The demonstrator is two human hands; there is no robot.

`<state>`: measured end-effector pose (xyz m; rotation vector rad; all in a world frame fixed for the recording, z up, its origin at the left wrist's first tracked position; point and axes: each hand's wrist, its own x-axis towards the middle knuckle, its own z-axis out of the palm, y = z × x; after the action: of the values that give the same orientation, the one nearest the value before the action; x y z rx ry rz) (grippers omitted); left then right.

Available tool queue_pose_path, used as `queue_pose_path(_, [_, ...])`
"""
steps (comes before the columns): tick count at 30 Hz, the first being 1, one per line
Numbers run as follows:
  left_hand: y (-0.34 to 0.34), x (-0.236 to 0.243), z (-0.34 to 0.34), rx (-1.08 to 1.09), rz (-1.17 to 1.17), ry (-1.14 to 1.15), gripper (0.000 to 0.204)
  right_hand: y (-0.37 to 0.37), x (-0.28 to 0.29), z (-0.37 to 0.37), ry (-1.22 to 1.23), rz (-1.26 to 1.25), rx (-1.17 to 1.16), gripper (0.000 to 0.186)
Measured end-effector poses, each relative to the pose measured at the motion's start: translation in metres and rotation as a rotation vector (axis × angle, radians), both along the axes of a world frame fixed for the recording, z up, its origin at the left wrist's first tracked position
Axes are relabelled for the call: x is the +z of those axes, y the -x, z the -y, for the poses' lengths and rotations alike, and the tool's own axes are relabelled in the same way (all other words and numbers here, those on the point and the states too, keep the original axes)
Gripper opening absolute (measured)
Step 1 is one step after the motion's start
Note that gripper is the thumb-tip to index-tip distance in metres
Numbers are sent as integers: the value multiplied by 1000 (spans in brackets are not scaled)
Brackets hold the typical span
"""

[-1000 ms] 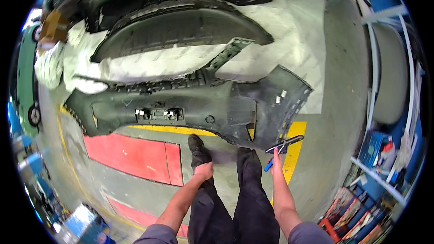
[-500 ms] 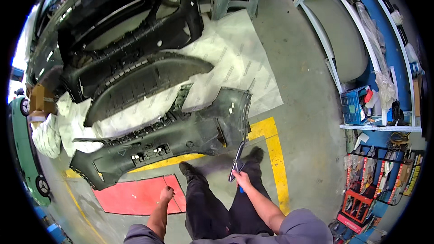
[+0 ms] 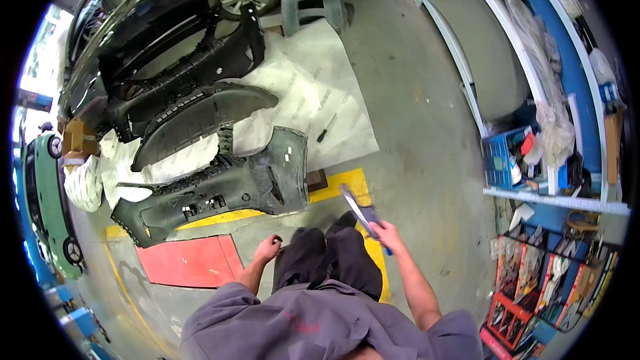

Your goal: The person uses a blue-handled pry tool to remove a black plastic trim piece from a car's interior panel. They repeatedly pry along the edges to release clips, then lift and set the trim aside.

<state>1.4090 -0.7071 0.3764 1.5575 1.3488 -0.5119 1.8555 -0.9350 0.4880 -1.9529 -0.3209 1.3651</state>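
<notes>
My right hand (image 3: 388, 235) is closed around a long narrow silver-edged piece with a dark part (image 3: 360, 208), which points up and away to the left; a blue end shows below the fingers. Its exact kind does not show clearly. Low at my left side, my left hand (image 3: 268, 248) has its fingers curled in; a small dark spot shows at the fingertips, too small to name. Ahead on the left lies a dark bumper cover (image 3: 260, 183), touched by neither hand. A red panel (image 3: 190, 261) lies flat on the floor beyond my left hand.
A white sheet (image 3: 340, 110) carries a screwdriver-like tool (image 3: 325, 130), a curved black liner (image 3: 220, 117) and another black bumper (image 3: 193, 60). Behind stand a grey stool (image 3: 312, 3) and a dark car (image 3: 143, 10). Shelving with a blue crate (image 3: 507, 157) lines the right side.
My right hand has swung right and outward with the silver-edged piece. My view and body have shifted, so the bumper cover and red panel appear farther left and smaller. The left hand remains curled.
</notes>
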Motion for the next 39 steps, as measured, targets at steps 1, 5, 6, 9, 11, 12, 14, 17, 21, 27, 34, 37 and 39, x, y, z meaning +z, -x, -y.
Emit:
queue_pose_path(1, [-20,-2,0,42,80,73,39,-42,-1,18,28,111,-5,42])
queue_pose_path(5, [-82,4,-13,268,227,253,31,-185,-44,111,429,428,-8,34])
queue_pose_path(6, [-87,5,-15,296,218,214,32,-212,-40,120,537,450,-27,32])
queue_pose_path(9, [-98,-8,-24,355,125,183,34,-257,-22,87,581,400,-180,35])
queue_pose_path(11, [-116,-20,-34,439,28,233,35,-277,-7,43,470,333,-259,36])
queue_pose_path(12, [-128,-27,-42,452,0,236,35,-283,-3,16,398,299,-267,36])
queue_pose_path(14, [-154,-35,-65,460,-41,234,38,-287,20,-59,271,237,-189,35])
queue_pose_path(17, [-217,-39,-130,132,-41,-192,47,-289,44,-181,185,57,-36,36])
queue_pose_path(21, [-354,103,-273,-9,491,-448,81,-282,115,-359,32,-116,264,38])
queue_pose_path(27, [-460,274,-440,-212,597,-687,65,-309,215,-578,-163,-507,436,37])
queue_pose_path(34, [-523,307,-584,727,1188,19,24,-389,203,-788,-424,-738,86,58])
queue_pose_path(37, [-552,306,-650,947,1251,60,42,-431,167,-873,-312,-567,30,46])
queue_pose_path(39, [-569,312,-688,1151,1461,227,65,-442,169,-940,-269,-444,183,43])
